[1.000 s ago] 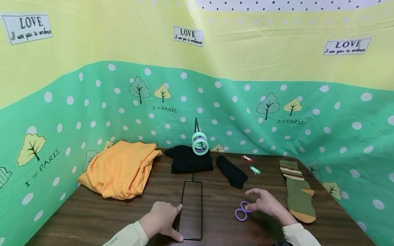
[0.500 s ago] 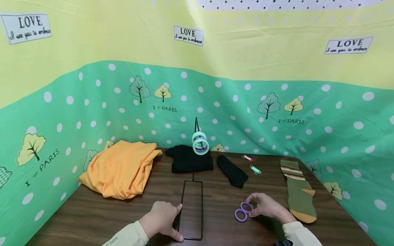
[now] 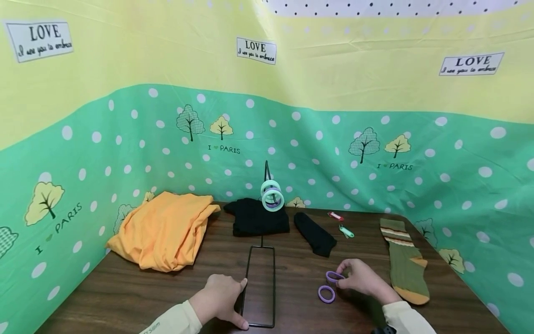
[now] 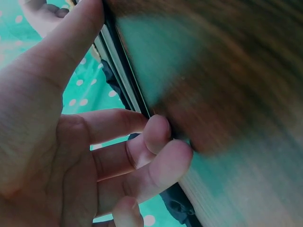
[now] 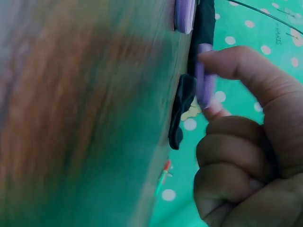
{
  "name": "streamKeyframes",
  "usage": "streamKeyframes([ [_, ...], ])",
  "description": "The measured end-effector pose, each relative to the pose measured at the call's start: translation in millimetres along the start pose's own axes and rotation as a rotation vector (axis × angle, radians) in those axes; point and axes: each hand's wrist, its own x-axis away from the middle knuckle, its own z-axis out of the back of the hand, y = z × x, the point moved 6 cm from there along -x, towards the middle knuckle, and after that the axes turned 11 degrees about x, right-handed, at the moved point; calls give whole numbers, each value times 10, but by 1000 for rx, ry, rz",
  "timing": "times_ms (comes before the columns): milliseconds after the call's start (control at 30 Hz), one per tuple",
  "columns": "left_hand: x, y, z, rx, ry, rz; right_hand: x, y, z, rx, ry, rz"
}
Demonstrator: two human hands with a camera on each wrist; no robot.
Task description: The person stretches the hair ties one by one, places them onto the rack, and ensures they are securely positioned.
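Observation:
My left hand [image 3: 221,299] rests at the near left of a black wire stand [image 3: 274,287], thumb and index fingertip touching its flat rectangular base. In the left wrist view, that hand's other fingers are loosely bent over the brown table. My right hand [image 3: 362,278] pinches a purple ring [image 5: 205,78] between thumb and index finger, tilted and raised off the table. A second purple ring [image 3: 326,294] lies flat just to the left of it. Mint-green rings [image 3: 273,200] and a purple one hang on the stand's upper arm.
Orange cloth [image 3: 162,232] lies bunched at the left. Behind the stand is a folded black garment [image 3: 258,218], with a black sock [image 3: 314,234] beside it. Red [image 3: 335,216] and green key tags [image 3: 346,231] lie farther right, near an olive striped sock [image 3: 404,264].
My right hand has closed its thumb and index finger on the farther purple ring and tilted it up, away from the other ring. My left hand has stayed in place.

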Motion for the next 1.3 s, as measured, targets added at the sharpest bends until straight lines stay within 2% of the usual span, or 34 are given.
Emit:
streamKeyframes([
  [167,-5,2,-2,18,-25,7,22,-207,34,-59,11,-3],
  [400,4,-1,13,16,-12,0,132,-753,146,-74,37,120],
  [533,4,-2,14,17,-10,-1,235,-1069,243,-101,49,153],
  [667,3,-4,10,20,-9,-3,378,-1372,364,-117,108,192],
  [800,1,-5,4,17,-7,-6,550,-1660,502,-88,256,301],
  [1000,1,-6,3,3,-10,-6,782,-2052,738,-23,616,594],
  [1067,6,-3,4,-3,-10,-7,815,-2149,803,-15,703,661],
  [1133,13,3,4,-6,-9,-7,833,-2237,866,-6,769,703],
  [1300,30,12,14,-4,-5,-10,832,-2415,1021,15,873,703],
])
